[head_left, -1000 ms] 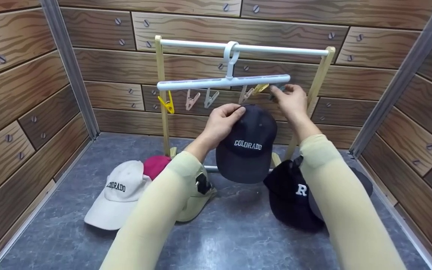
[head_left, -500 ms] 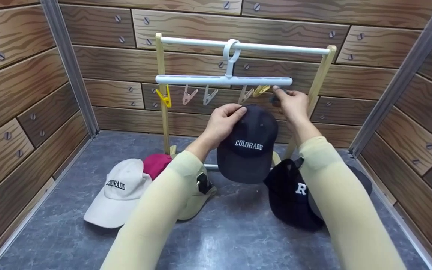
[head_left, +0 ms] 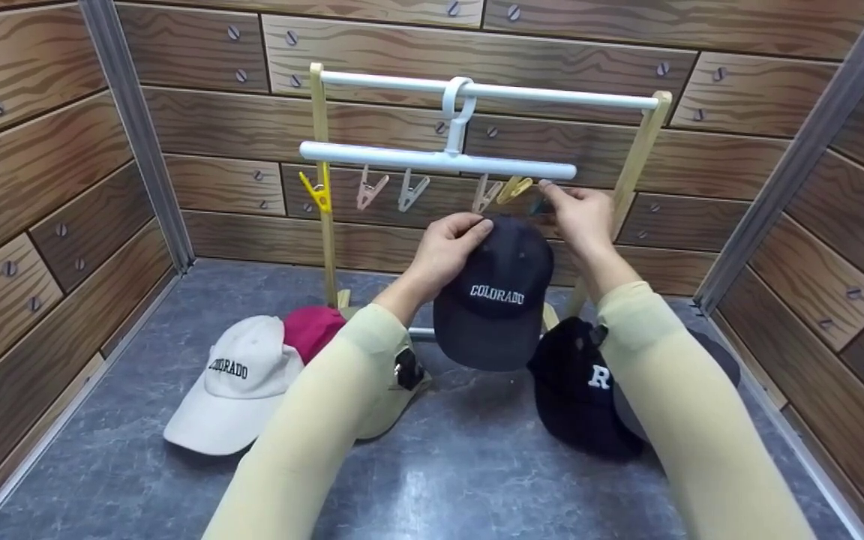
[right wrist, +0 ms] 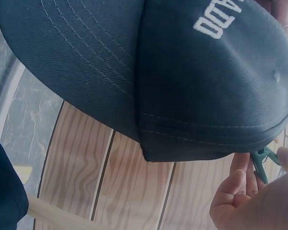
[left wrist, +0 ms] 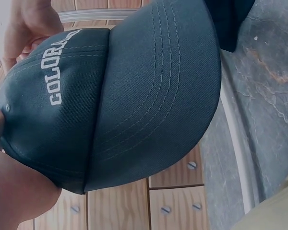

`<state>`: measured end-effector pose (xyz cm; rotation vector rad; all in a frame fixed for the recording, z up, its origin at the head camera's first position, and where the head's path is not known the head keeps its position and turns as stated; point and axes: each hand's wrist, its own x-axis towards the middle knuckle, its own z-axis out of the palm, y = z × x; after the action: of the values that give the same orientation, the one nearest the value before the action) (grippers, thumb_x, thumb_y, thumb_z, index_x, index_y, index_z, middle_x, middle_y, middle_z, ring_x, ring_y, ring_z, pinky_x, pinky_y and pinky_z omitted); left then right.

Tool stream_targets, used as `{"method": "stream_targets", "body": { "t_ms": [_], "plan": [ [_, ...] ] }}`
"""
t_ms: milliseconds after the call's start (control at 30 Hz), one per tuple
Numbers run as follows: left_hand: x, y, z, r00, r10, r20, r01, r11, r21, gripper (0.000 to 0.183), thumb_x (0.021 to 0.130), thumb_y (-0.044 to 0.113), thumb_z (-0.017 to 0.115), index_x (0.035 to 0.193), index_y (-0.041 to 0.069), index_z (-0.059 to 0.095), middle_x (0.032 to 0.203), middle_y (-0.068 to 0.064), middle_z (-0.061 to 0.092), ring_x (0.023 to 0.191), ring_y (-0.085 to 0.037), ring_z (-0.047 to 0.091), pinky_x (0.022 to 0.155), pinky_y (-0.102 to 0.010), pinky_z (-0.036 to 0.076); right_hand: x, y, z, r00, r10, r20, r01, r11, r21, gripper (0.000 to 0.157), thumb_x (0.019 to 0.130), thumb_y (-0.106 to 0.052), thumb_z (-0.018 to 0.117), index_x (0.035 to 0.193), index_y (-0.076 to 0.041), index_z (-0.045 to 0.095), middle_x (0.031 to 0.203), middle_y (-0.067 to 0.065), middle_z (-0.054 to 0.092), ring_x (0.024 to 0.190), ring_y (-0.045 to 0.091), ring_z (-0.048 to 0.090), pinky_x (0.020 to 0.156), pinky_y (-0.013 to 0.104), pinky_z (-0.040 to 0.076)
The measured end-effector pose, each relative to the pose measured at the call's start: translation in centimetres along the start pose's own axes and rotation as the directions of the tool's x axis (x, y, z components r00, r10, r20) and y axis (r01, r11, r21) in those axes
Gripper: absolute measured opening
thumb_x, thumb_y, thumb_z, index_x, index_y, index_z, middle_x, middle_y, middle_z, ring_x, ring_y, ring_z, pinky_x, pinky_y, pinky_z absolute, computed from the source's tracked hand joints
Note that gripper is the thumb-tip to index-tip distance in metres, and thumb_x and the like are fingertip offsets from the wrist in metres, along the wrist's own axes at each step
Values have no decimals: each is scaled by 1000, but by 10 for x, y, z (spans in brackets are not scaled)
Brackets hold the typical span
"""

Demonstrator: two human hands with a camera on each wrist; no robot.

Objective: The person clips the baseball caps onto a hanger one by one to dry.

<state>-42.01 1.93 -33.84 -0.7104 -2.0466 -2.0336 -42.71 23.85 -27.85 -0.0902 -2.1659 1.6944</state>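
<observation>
Pinches the navy COLORADO baseball cap (head_left: 505, 266) near its top with the left hand (head_left: 443, 246), visor (head_left: 486, 345) downward, long axis near upright, below the white hanger (head_left: 372, 155) and lower left of the green clothespin (right wrist: 259, 166) pinched in the right hand (head_left: 583, 219).

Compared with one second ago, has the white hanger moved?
Yes. Against the rail, the hanger has tilted: its left end is now higher, its right end lower.

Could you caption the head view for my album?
Left grip on a navy cap, right grip on a green clip, below a hanger.
</observation>
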Motion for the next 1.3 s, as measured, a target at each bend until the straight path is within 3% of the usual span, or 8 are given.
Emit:
{"method": "stream_targets", "body": {
  "t_ms": [200, 333, 433, 600, 800, 1300],
  "plan": [
    [0, -4, 1, 1000, -7, 5, 7, 1000, 4, 25, 111, 24, 71, 116, 2, 82, 100, 3, 75, 92, -10, 65, 88, -26, 53, -6, -1, 4, 999, -29, -26, 27, 996, -80, 47, 100, -46, 82, 107, 1, 81, 72, -6, 74, 64, 7, 73, 61, 23, 53],
    [-1, -6, 1, 1000, -20, 9, 20, 1000, 6, 26, 112, 25, 71, 117, 2, 82, 101, 2, 75, 93, -11, 66, 87, -26, 53, -11, -2, 7, 999, -31, -15, 30, 996, -81, 51, 101, -45, 81, 114, 5, 82, 74, -5, 75, 66, 9, 74, 66, 24, 57],
    [-1, -8, 2, 1000, -30, 8, 30, 1000, 8, 26, 112, 25, 71, 118, 2, 81, 102, 1, 75, 93, -12, 66, 87, -27, 54, -13, -2, 8, 1000, -31, -2, 31, 998, -63, 52, 102, -42, 79, 120, 7, 80, 80, 4, 79, 67, 11, 77, 67, 25, 59],
    [-2, -10, 3, 999, -41, 1, 41, 999, 13, 27, 112, 26, 71, 119, 2, 81, 103, 0, 76, 93, -12, 67, 87, -27, 54, -15, -2, 9, 999, -37, -22, 35, 994, -107, 48, 103, -42, 79, 119, 2, 83, 90, 11, 82, 67, 11, 76, 68, 26, 58],
    [0, -12, 4, 999, -43, -2, 43, 999, 25, 27, 112, 25, 70, 120, 2, 81, 105, -1, 77, 94, -11, 67, 88, -27, 53, -18, -3, 10, 997, -65, -35, 60, 990, -131, 43, 102, -40, 80, 118, -1, 85, 82, 0, 80, 68, 12, 77, 76, 30, 61],
    [0, -13, 5, 998, -56, 6, 55, 997, 47, 27, 114, 24, 67, 124, 2, 80, 114, -7, 77, 99, -15, 68, 90, -29, 54, -18, -3, 11, 994, -107, -36, 101, 985, -137, 35, 103, -31, 78, 105, 3, 86, 68, -8, 73, 63, 10, 72, 66, 24, 57]
  ]
}}
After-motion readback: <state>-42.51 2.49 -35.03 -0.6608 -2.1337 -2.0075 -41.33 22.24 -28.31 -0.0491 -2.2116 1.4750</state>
